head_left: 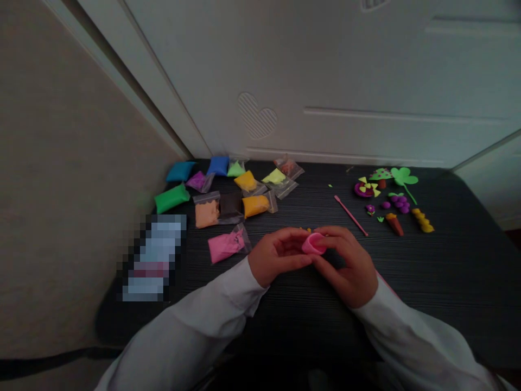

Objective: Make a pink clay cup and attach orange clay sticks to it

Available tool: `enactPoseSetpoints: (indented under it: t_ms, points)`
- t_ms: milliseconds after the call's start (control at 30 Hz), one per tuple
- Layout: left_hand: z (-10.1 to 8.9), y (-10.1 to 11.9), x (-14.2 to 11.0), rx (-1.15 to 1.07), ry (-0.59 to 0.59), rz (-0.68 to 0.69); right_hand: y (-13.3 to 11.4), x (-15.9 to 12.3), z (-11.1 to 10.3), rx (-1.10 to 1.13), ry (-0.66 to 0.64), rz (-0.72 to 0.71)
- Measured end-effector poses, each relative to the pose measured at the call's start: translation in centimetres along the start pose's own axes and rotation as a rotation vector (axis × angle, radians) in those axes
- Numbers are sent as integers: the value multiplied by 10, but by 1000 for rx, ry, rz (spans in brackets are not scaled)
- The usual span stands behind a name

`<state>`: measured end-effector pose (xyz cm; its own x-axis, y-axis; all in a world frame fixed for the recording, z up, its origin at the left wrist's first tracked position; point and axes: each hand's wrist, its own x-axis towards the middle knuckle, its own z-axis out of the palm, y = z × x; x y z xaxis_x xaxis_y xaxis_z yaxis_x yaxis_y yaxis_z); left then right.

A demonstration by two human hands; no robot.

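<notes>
Between my two hands is a small hollow cup of pink modelling clay (312, 244), held above the dark table. My left hand (279, 255) curls its fingers and thumb round the cup's left side. From the right, my right hand (345, 263) pinches the wall, with fingers at the rim and partly inside, and the thumb below. Tiny yellow and blue bits (305, 229) show just behind the cup, partly hidden. An opened bag of pink clay (226, 245) lies left of my left hand.
Several bags of coloured clay, including a green one (171, 199), lie at the back left, behind a blurred-out phone-like slab (154, 258). A pink stick tool (350, 215) rests right of centre. Finished clay figures, including a green clover (404, 177), sit far right. A white panel (345, 81) borders the back.
</notes>
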<state>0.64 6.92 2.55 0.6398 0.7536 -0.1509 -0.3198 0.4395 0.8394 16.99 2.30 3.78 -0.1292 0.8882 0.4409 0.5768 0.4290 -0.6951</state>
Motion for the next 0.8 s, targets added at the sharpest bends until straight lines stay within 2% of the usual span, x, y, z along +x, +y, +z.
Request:
enactPoseSetpoints:
  t_ms: [233, 400, 633, 800]
  points:
    - [-1, 0, 0, -138, 82, -33, -2, -2, -4, 40, -36, -41]
    - [0, 2, 0, -235, 114, -65, -1, -2, -3, -30, 28, -54]
    - [-6, -6, 1, -52, 77, -54, 1, 0, -1, -55, -35, -39]
    - [-5, -6, 2, -81, 60, -17, -1, 0, -1, 14, -34, 14]
